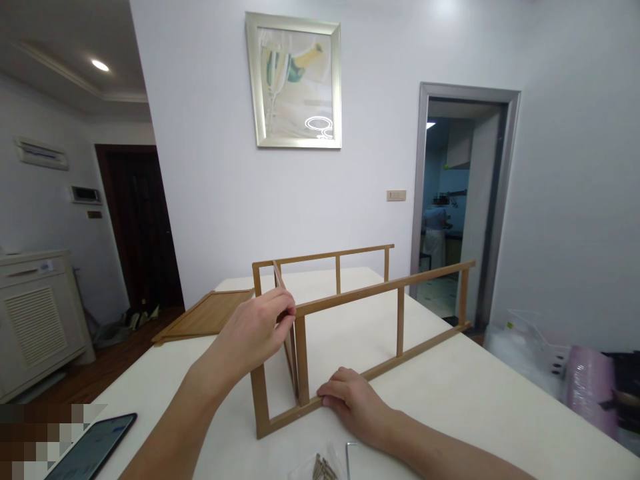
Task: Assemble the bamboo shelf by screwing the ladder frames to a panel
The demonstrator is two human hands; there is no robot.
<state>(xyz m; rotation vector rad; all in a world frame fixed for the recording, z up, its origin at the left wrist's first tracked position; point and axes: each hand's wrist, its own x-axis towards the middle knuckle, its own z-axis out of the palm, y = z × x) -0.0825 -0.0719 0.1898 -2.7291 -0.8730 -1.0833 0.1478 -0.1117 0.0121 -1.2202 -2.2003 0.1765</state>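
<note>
A light-brown wooden rack frame (350, 298) stands on the white table, with two ladder-like sides joined by a slatted or flat piece near the left end. My left hand (265, 323) is closed at the upper rail of the near side, thumb and fingers pinched around it; its fingertips partly hide the joint there. Lower down, my right hand (357, 403) rests on the table with its fingers curled onto the bottom rail. Close to my right forearm lie a clear bag of screws (324, 467) and an L-shaped hex key (349, 457).
A flat wooden panel (207, 315) lies at the table's (425, 407) left edge. A phone (95, 445) is at the near left. Plastic-wrapped items (590, 387) sit beyond the right edge. Through the doorway, a person (435, 230) stands in another room.
</note>
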